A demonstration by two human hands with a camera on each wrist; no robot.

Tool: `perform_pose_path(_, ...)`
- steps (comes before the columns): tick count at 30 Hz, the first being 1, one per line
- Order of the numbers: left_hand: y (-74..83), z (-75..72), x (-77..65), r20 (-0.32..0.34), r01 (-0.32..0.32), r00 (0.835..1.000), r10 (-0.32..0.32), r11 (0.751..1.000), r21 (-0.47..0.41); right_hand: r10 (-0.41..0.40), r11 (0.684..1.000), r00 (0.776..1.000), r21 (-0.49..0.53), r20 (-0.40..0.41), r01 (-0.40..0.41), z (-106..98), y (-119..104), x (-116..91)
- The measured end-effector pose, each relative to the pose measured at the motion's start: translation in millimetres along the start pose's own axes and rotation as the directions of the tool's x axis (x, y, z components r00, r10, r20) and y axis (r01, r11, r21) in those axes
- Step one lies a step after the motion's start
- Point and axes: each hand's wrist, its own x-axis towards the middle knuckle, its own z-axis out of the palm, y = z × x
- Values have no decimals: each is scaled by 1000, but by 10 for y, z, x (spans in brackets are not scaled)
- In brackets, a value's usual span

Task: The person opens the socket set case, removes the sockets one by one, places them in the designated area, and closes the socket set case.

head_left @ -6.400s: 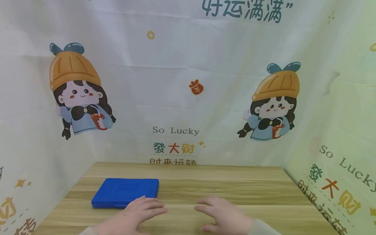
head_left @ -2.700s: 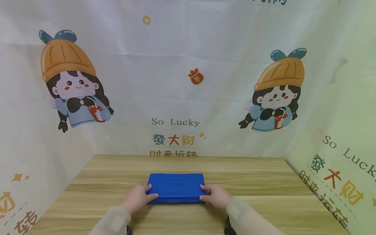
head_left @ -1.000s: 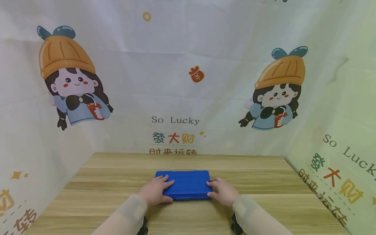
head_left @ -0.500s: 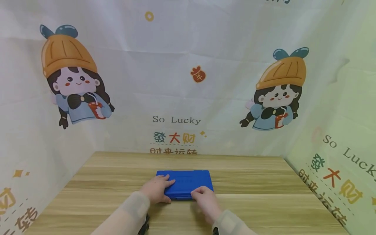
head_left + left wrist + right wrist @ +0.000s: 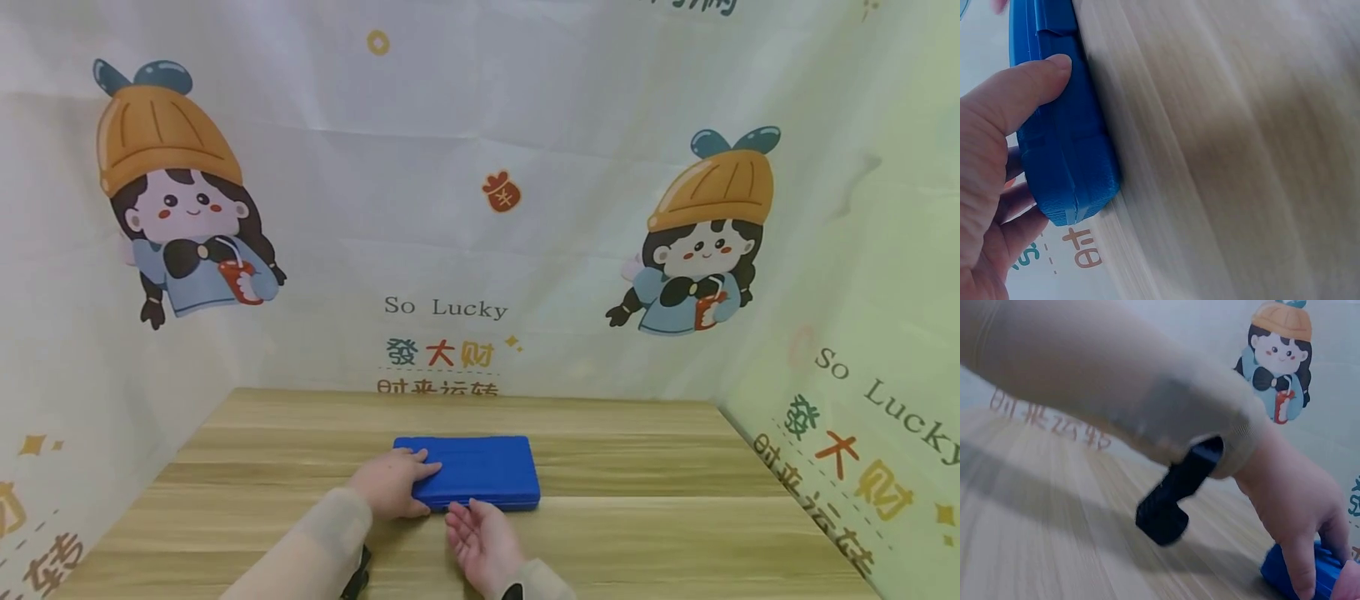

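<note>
A flat blue plastic case lies with its lid down on the wooden table. My left hand grips its left end, fingers spread over the top. In the left wrist view the thumb presses the case's front side while the other fingers reach behind its end. My right hand is turned palm up in front of the case, its loosely bent fingertips right at the front edge. The right wrist view mostly takes in the left forearm and the left hand on the case.
Wood-grain tabletop extends around the case on all sides. A printed white cloth with cartoon figures encloses the back and sides. A black wrist camera hangs under the left sleeve.
The case has gone from the table's left side to the middle, moved between both hands. Lately my right hand has left its right end for the front edge and turned palm up.
</note>
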Motion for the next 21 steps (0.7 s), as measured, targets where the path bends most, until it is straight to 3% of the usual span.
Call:
perform_pose_path(6,0,-31,-10,8,-1,1000,1,1000,-16,-55,984,998,167,-5,55,53,45,6)
perform_pose_path(15,30,-82,-38,26,6,1000,-6,1000,-20,-54,959,999,278,7,50,34,36,11)
perform_pose_path(21,21,-71,-45,14,0,1000,0,1000,-15,-79,958,996,272,-34,85,8,18,30)
